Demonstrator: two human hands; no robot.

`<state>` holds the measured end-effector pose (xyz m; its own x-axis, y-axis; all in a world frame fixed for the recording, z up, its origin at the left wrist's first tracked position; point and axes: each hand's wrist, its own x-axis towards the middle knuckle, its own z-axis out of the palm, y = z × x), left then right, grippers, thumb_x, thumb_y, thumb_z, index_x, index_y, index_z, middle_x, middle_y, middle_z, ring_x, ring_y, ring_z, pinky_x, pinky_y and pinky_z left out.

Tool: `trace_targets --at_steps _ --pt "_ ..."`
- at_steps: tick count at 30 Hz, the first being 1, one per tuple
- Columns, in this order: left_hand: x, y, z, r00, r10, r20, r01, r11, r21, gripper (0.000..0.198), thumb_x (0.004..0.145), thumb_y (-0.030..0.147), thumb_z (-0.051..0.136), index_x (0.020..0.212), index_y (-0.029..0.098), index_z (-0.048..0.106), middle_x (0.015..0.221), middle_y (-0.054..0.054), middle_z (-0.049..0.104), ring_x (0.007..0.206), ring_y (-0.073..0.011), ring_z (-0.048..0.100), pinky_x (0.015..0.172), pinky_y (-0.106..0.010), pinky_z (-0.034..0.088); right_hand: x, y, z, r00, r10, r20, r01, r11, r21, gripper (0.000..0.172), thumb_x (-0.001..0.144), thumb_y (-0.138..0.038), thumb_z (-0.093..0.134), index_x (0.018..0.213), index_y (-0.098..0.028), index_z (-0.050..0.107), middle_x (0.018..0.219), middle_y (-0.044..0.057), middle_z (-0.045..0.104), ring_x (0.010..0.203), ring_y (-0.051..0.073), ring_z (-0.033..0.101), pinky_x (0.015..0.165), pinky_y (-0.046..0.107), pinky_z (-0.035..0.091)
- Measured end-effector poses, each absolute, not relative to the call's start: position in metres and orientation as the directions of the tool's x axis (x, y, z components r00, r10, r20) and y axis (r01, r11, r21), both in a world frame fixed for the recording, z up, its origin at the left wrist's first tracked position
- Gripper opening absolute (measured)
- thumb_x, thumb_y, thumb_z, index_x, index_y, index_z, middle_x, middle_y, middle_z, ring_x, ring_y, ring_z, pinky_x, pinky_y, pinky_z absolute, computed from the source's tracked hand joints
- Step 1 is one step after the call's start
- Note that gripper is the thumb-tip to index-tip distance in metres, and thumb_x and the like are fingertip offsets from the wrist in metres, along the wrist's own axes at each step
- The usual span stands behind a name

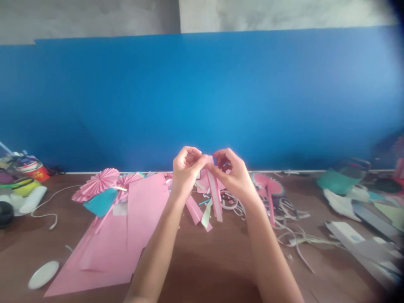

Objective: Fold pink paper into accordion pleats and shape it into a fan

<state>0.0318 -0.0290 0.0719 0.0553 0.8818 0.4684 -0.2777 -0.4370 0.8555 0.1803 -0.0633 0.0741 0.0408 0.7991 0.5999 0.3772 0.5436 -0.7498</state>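
Between my two hands, above the middle of the table, is a pink paper strip [215, 195] with a pale band along it. My left hand [188, 167] pinches its top end from the left, thumb against the paper. From the other side my right hand [232, 170] grips the same end with thumb and fingers. The strip hangs down at a slight tilt. Behind and below it lie more pink strips [193, 209] and a pale green paper piece [206, 215]. My fingers partly hide the held end.
Large pink sheets [107, 248] and pleated pink rosettes [101, 184] lie left, with a teal paper piece [101, 203]. A white oval object [43, 274] rests at the front left. Curled pale strips [298, 240] spread on the right. A blue panel [202, 97] stands behind the brown table [214, 269].
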Motion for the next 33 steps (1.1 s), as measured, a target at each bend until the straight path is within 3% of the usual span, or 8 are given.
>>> trace_targets --at_steps 2,5,8,11,17,22,28,33 --pt "0.033 -0.027 0.071 0.025 0.876 0.481 -0.294 -0.453 0.842 0.026 0.077 0.028 0.078 0.085 0.02 0.055 0.07 0.003 0.063 0.061 -0.0085 0.058 0.059 -0.02 0.044 0.182 -0.065 0.075 -0.033 0.848 0.529 0.387 0.499 -0.775 0.025 0.088 -0.043 0.067 0.094 -0.019 0.062 0.083 0.0 0.062 0.071 0.012 0.053 0.06 0.025 0.039" --pt "0.035 -0.028 0.071 0.021 0.873 0.487 -0.309 -0.458 0.834 0.026 0.077 0.026 0.077 0.083 0.02 0.053 0.066 0.005 0.059 0.059 -0.0067 0.054 0.058 -0.018 0.041 0.183 -0.067 0.077 -0.147 0.874 0.462 0.386 0.481 -0.787 0.027 0.094 -0.043 0.058 0.083 -0.018 0.059 0.071 -0.003 0.054 0.063 0.01 0.046 0.056 0.025 0.034" --pt "0.037 -0.031 0.072 -0.006 0.874 0.485 -0.324 -0.461 0.826 0.027 0.076 0.024 0.078 0.08 0.019 0.051 0.064 0.006 0.054 0.058 -0.0055 0.051 0.058 -0.017 0.04 0.18 -0.068 0.077 -0.152 0.855 0.496 0.422 0.51 -0.75 0.028 0.097 -0.037 0.052 0.076 -0.018 0.055 0.065 -0.005 0.045 0.06 0.009 0.039 0.055 0.025 0.03" --pt "0.037 -0.033 0.074 -0.044 0.868 0.494 -0.32 -0.481 0.816 0.025 0.077 0.026 0.078 0.081 0.018 0.054 0.071 0.004 0.057 0.064 -0.0062 0.055 0.064 -0.017 0.044 0.175 -0.069 0.076 -0.098 0.837 0.538 0.472 0.515 -0.716 0.027 0.097 -0.034 0.051 0.075 -0.018 0.052 0.063 -0.005 0.046 0.059 0.009 0.039 0.055 0.025 0.028" --pt "0.035 -0.032 0.072 0.123 0.849 0.514 -0.232 -0.479 0.847 0.031 0.084 0.037 0.073 0.107 0.02 0.063 0.099 -0.007 0.071 0.089 -0.0161 0.067 0.078 -0.025 0.051 0.17 -0.07 0.075 0.075 0.793 0.605 0.468 0.508 -0.723 0.027 0.095 -0.04 0.054 0.08 -0.018 0.061 0.066 -0.003 0.057 0.058 0.01 0.046 0.053 0.023 0.032" --pt "0.031 -0.028 0.072 0.119 0.831 0.543 -0.157 -0.525 0.837 0.022 0.086 0.037 0.071 0.097 0.018 0.066 0.098 -0.007 0.073 0.09 -0.0177 0.069 0.078 -0.026 0.052 0.174 -0.069 0.076 -0.043 0.818 0.574 0.506 0.513 -0.694 0.036 0.095 -0.045 0.054 0.074 -0.017 0.062 0.063 -0.002 0.058 0.058 0.01 0.047 0.053 0.023 0.033" --pt "0.022 -0.026 0.075 0.214 0.775 0.595 -0.008 -0.608 0.794 0.019 0.09 0.036 0.065 0.097 0.018 0.067 0.104 -0.009 0.073 0.096 -0.0193 0.068 0.086 -0.029 0.051 0.176 -0.065 0.075 0.116 0.8 0.589 0.403 0.504 -0.764 0.03 0.089 -0.045 0.063 0.095 -0.017 0.071 0.086 0.006 0.074 0.073 0.017 0.066 0.06 0.025 0.046" --pt "0.025 -0.028 0.073 0.259 0.737 0.625 0.049 -0.656 0.753 0.021 0.092 0.038 0.062 0.098 0.019 0.068 0.105 -0.009 0.073 0.094 -0.0189 0.069 0.086 -0.03 0.052 0.184 -0.064 0.076 0.085 0.838 0.54 0.292 0.497 -0.817 0.021 0.086 -0.036 0.065 0.089 -0.015 0.07 0.076 0.004 0.072 0.068 0.016 0.066 0.058 0.026 0.047"
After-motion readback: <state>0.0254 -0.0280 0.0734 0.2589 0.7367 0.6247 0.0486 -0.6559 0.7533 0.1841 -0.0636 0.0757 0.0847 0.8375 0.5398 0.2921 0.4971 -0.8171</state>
